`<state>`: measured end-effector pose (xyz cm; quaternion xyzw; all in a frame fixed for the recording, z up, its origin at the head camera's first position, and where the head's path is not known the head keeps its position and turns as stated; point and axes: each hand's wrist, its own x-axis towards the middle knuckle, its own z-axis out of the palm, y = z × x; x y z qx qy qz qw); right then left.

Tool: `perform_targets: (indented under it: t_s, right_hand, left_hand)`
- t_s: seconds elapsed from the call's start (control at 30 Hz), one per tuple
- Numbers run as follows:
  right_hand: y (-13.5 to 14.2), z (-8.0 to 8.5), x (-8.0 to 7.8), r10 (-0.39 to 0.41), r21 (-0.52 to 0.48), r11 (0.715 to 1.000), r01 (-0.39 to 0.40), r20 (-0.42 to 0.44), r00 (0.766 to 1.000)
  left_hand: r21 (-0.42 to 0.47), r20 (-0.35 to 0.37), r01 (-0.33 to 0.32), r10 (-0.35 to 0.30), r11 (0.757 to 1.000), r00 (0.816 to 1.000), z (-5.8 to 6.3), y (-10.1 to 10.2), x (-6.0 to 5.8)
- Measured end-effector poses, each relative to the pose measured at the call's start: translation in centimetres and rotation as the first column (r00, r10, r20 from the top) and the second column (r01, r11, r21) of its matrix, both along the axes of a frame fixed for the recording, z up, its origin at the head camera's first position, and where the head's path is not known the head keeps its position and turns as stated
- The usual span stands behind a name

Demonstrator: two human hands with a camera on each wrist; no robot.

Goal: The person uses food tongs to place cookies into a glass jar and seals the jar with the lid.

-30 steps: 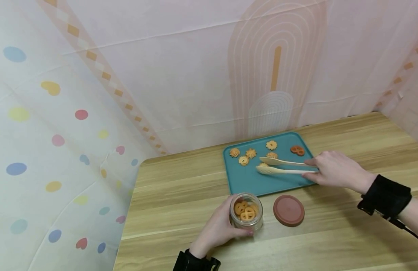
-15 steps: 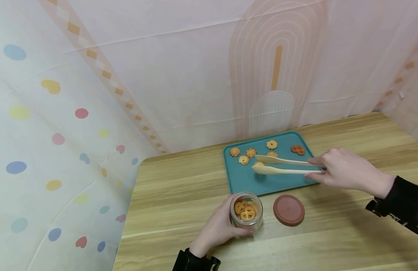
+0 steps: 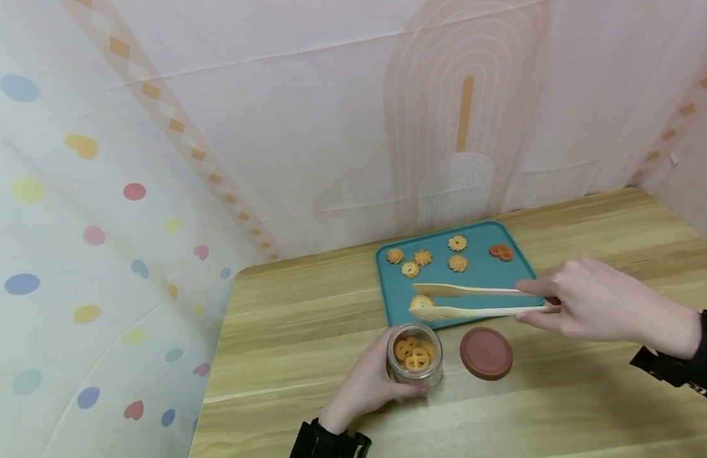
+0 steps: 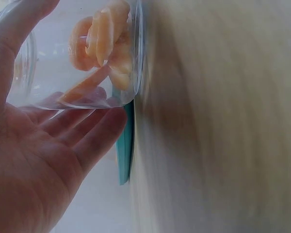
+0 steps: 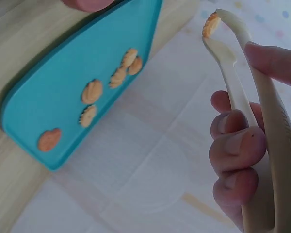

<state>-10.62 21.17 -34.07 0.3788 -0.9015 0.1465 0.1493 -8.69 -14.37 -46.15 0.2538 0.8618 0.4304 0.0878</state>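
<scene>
My right hand (image 3: 611,305) grips a pair of light wooden tongs (image 3: 479,312). A round cookie (image 3: 423,301) is pinched between the tong tips, held up over the near left part of the teal tray (image 3: 473,311); the right wrist view also shows this cookie (image 5: 211,25) at the tips. My left hand (image 3: 367,376) holds a clear glass jar (image 3: 437,376) by its left side, thumb at the near side and fingers behind. Inside the open jar lie several pretzel-shaped cookies (image 3: 416,359). In the left wrist view the jar (image 4: 53,63) stands on the table, cookies at its bottom.
A reddish-brown round lid (image 3: 486,353) lies right of the jar. On the tray sit several cookies, among them a swirled one (image 3: 458,263) and a darker brown pretzel shape (image 3: 501,252). The wooden table (image 3: 296,331) meets a patterned cloth backdrop (image 3: 307,140) behind.
The tongs have lifted the cookie off the tray and carried it left and nearer to the jar. My right hand has moved toward me. The left hand and jar have stayed in place.
</scene>
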Motion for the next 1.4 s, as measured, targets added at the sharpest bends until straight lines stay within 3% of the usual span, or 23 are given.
perform_targets:
  t_s: [0.2, 0.5, 0.97, 1.4]
  right_hand:
    - [-0.6, 0.4, 0.5, 0.087, -0.002, 0.996, -0.087, -0.074, 0.994]
    - [-1.4, 0.5, 1.1, 0.163, 0.011, 0.987, -0.163, -0.045, 0.986]
    - [-1.8, 0.5, 1.2, 0.174, 0.055, 0.984, -0.171, -0.055, 0.983]
    - [-1.8, 0.7, 1.4, 0.134, 0.083, 0.988, -0.130, -0.039, 0.990]
  left_hand:
    - [-0.005, -0.008, -0.003, 0.003, 1.000, 1.000, 0.0, -0.1, 0.1]
    - [-0.004, 0.002, -0.004, 0.004, 1.000, 1.000, -0.1, 0.0, 0.1]
    - [-0.020, -0.010, -0.005, 0.005, 1.000, 1.000, -0.1, -0.1, 0.0]
    - [-0.015, -0.012, -0.003, 0.003, 1.000, 1.000, 0.0, 0.0, 0.0]
